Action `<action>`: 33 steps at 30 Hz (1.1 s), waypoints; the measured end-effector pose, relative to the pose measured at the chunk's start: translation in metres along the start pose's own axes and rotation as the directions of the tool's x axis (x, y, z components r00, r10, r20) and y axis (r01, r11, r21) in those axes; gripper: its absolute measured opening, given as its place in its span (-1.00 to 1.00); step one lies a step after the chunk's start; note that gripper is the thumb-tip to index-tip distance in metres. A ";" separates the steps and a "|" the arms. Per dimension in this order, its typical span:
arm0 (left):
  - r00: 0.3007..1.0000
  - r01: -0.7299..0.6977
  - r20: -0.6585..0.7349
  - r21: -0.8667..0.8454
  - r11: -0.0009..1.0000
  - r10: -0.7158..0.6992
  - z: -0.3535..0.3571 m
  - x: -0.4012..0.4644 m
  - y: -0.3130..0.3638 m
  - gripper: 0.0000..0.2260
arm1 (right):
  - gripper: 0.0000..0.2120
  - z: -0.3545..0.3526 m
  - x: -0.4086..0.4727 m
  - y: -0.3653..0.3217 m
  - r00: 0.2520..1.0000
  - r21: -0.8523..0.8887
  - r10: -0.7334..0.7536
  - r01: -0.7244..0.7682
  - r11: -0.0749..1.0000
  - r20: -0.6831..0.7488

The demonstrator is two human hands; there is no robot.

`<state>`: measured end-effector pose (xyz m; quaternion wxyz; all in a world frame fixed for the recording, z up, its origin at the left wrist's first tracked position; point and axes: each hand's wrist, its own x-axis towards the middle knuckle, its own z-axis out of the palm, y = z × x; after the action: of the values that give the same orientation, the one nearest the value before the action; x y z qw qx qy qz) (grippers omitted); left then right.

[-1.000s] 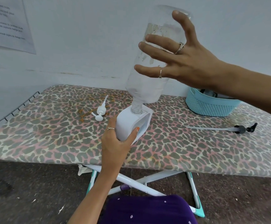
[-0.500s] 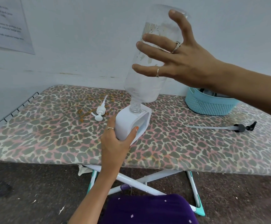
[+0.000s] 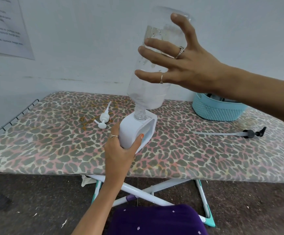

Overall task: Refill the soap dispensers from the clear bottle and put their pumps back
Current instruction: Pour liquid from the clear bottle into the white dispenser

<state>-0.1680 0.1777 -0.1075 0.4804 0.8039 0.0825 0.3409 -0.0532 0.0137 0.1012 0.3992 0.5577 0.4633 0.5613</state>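
Item one: clear bottle (image 3: 152, 68), upper centre of frame, upended with its neck seated in the mouth of the white soap dispenser (image 3: 134, 131) so the contents can drain straight down. My right hand (image 3: 180, 65), upper right, has its fingers splayed wide across the near side of the bottle; I cannot tell where the thumb sits behind it, so I judge this a light steadying contact, not a firm clasp. Item two: the dispenser, centre frame, stands on the bench (image 3: 188, 158); my left hand (image 3: 120, 150) wraps its lower body, thumb on the front, to brace it under the top-heavy bottle. Item three: white pump (image 3: 103, 118), lying left of the dispenser, within easy reach for refitting. Item four: black pump (image 3: 249, 133) with its long tube, lying at right, presumably for a second dispenser I cannot see. Item five: teal basket (image 3: 217, 111), far right, contents unclear.
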 end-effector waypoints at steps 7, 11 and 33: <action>1.000 0.015 0.001 -0.024 1.000 -0.015 -0.001 0.000 0.002 -0.33 | -0.54 -0.001 -0.002 -0.003 0.999 0.033 0.028 -0.029 0.999 0.029; 0.999 0.032 0.007 -0.031 0.999 -0.032 0.000 -0.001 0.002 -0.36 | -0.54 -0.001 -0.003 -0.003 0.999 0.046 0.038 -0.040 0.998 0.036; 0.995 0.092 0.029 -0.041 0.995 -0.090 0.001 -0.001 -0.002 -0.36 | -0.27 0.002 -0.063 -0.115 0.554 0.443 0.601 -0.830 0.340 0.577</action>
<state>-0.1674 0.1773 -0.1096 0.5135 0.7935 0.1052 0.3093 -0.0552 -0.0176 -0.0262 -0.0587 0.8877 0.2645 0.3723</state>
